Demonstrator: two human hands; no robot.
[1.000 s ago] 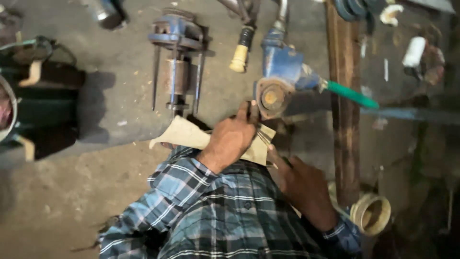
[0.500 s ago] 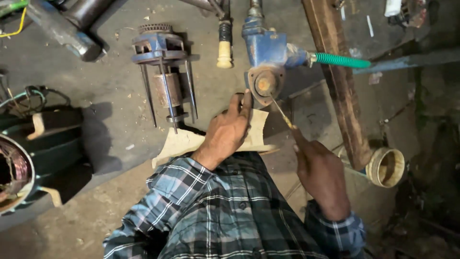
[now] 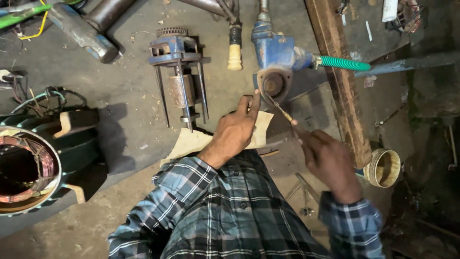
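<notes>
My left hand (image 3: 235,129) rests on a tan sheet of gasket paper (image 3: 191,142), its fingertips touching the round flange of a blue pump housing (image 3: 274,60). My right hand (image 3: 327,160) grips a thin metal tool (image 3: 279,108) whose tip reaches the flange opening. The housing lies on the concrete floor, with a green ribbed hose (image 3: 342,63) leading off to its right. Both of my sleeves are blue plaid.
A blue rotor assembly with long bolts (image 3: 179,76) lies left of the pump. A motor stator with copper windings (image 3: 33,165) sits at far left. A wooden plank (image 3: 338,72) runs along the right, with a round threaded ring (image 3: 383,168) beside it. A hammer (image 3: 81,31) lies at the top left.
The view has shifted, so everything sits lower in frame. My right hand has risen and brought the thin tool up to the pump flange. My left hand stays on the paper.
</notes>
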